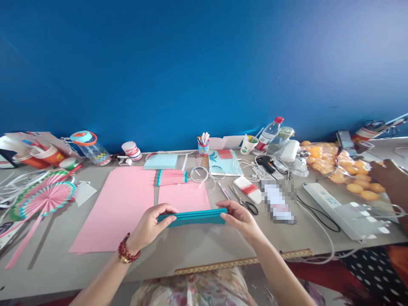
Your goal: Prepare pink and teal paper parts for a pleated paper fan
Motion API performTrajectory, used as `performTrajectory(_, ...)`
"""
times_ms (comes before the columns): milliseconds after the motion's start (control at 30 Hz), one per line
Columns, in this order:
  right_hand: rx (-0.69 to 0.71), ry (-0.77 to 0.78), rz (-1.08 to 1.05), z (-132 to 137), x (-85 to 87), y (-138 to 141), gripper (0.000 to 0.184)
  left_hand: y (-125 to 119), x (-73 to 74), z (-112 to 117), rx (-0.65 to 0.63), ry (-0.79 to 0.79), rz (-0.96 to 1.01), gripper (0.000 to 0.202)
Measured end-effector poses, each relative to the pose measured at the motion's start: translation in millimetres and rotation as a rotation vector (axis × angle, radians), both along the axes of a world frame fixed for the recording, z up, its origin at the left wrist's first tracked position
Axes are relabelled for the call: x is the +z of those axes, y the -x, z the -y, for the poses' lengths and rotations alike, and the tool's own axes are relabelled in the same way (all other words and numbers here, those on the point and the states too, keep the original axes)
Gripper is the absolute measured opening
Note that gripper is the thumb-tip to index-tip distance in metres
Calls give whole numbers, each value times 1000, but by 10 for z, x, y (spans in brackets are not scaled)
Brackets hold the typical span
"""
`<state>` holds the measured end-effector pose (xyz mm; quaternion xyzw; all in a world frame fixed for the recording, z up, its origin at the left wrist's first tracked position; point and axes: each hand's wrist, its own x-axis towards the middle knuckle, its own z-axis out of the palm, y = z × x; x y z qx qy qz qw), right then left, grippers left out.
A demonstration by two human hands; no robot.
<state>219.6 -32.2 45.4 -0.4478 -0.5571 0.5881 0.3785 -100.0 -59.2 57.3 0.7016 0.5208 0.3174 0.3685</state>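
A strip of teal paper (197, 217), folded in narrow pleats, stretches level between my two hands above the table's front. My left hand (154, 223) pinches its left end, thumb below and fingers on top. At the right end, my right hand (240, 219) grips it in the same way. Just beyond lie a small pink sheet (181, 196) and, to the left, a large pink sheet (124, 204). A pleated pink piece with teal edges (172, 178) rests across the small sheet's top.
Scissors (250, 206) and a utility knife (225, 191) lie right of my hands. Pink pleated fans (47, 199) are at the left. A power strip (331, 210) with cables, a glue gun (266, 163) and bagged orange balls (334, 159) occupy the right side.
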Motion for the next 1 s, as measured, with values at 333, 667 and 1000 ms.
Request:
performTrajectory(333, 71, -172, 210, -15, -77, 11, 26, 57, 163, -151, -155, -193, -255, 21)
performTrajectory(667, 64, -615, 398, 54, -76, -27, 19, -32, 63, 36, -160, -366, -374, 16)
performTrajectory(1000, 56, -574, 303, 438, -155, 329, 10, 99, 342, -143, -127, -622, -423, 30)
